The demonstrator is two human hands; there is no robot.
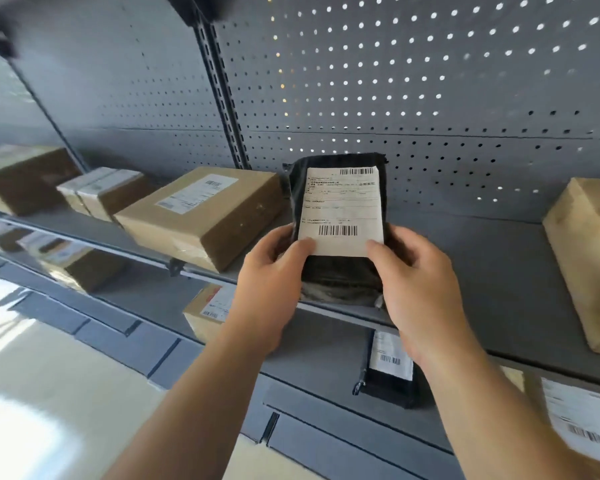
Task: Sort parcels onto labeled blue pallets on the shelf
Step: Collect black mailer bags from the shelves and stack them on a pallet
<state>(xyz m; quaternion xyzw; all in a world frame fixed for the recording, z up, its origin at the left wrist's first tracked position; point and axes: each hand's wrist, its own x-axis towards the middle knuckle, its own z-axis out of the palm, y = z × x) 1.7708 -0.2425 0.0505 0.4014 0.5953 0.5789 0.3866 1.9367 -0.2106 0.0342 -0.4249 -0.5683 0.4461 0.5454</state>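
The left hand (274, 271) and the right hand (416, 282) each grip a side of a flat black plastic-wrapped parcel (340, 271), thumbs pressed on the lower corners of its white shipping label. The parcel is held at the front edge of the grey metal shelf (499, 271); whether it rests there is unclear. Left of the left hand lies a brown cardboard box (201, 216); well right of the right hand, a second brown carton (589, 258). Below the right wrist lies another black labelled packet (390, 368).

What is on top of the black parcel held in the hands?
A white label with two barcodes. Thumbs of the left hand and right hand cover its lower corners; the black parcel's surface beneath is hidden.
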